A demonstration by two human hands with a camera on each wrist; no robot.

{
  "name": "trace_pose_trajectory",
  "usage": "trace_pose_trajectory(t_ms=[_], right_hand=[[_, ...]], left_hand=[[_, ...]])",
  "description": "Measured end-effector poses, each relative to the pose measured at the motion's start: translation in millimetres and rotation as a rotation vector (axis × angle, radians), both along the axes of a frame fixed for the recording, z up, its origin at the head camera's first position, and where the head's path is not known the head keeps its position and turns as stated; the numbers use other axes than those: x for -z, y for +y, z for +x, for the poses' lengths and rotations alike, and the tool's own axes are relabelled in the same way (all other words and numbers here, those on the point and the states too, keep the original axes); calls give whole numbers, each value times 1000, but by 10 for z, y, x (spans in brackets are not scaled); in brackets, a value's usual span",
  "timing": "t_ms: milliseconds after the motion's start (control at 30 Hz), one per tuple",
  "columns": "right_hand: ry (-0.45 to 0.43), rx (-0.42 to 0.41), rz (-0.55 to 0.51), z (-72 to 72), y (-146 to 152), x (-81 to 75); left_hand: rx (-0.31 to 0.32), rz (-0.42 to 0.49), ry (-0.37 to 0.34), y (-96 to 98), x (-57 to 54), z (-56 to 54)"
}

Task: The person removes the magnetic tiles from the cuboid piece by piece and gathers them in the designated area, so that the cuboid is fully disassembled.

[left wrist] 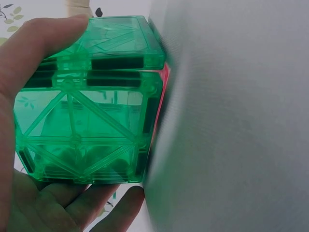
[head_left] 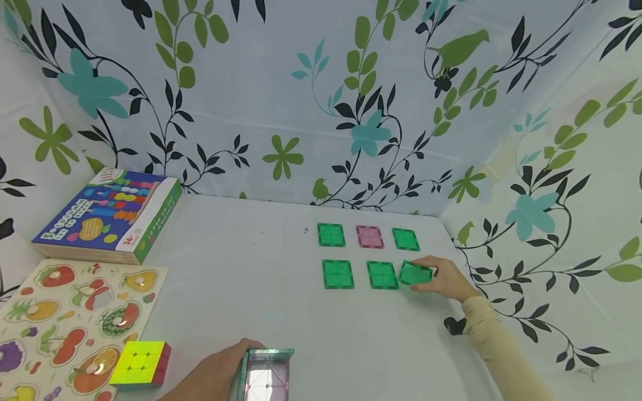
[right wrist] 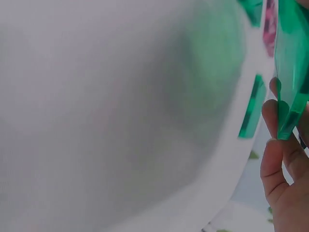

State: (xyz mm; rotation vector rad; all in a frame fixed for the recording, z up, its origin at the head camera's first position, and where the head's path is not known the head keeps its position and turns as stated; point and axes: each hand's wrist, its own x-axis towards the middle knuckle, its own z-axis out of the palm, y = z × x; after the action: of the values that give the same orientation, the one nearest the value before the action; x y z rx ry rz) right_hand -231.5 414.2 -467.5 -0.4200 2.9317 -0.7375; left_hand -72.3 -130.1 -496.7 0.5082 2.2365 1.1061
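Note:
With my right hand (head_left: 446, 278) I hold a green magnetic tile (head_left: 415, 273) by its edges, thumb and fingers on opposite sides. It sits at a slight angle close beside another green tile (head_left: 383, 275). In the right wrist view, the held tile (right wrist: 292, 63) and part of the right hand (right wrist: 289, 174) show at the right edge. At the near side of the table, my left hand (head_left: 223, 367) grips a box built of magnetic tiles (head_left: 267, 381). The left wrist view shows the left thumb on top of this green box (left wrist: 82, 116) and fingers beneath it.
More tiles lie flat in two rows: green (head_left: 331, 235), pink (head_left: 369, 236), green (head_left: 405, 239) behind, and green (head_left: 338, 274) in front. At left are a toy box (head_left: 105, 209), a fruit puzzle board (head_left: 50, 323) and a puzzle cube (head_left: 140, 362). Patterned cloth (head_left: 281, 100) hangs behind.

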Motion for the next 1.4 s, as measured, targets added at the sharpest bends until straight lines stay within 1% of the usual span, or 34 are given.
trace_pose_trajectory(t_ms=[100, 233, 333, 500, 700, 1000, 1200, 1300, 1400], right_hand=[[-42, 34, 14, -32, 117, 20], [-84, 52, 45, -49, 167, 3], [-105, 33, 76, -59, 161, -20], [-117, -35, 134, -98, 129, -34], [-184, -67, 168, -133, 98, -70], [-186, -118, 211, -88, 71, -78], [-181, -119, 227, -59, 57, -60], [-161, -119, 249, -36, 63, -64], [-117, -108, 255, 7, 62, -106]], left_hand=[[2, 7, 6, 3, 1, 2], [2, 6, 15, 2, -6, 6], [-1, -5, 15, 2, -15, 5], [-4, -4, 20, 7, -21, 4], [-1, 0, 33, 2, -5, 6], [1, 9, 36, -6, -5, 13], [5, 7, 29, 1, -27, 14], [8, 8, 18, 1, -34, 9], [13, 4, 3, 6, -34, 1]])
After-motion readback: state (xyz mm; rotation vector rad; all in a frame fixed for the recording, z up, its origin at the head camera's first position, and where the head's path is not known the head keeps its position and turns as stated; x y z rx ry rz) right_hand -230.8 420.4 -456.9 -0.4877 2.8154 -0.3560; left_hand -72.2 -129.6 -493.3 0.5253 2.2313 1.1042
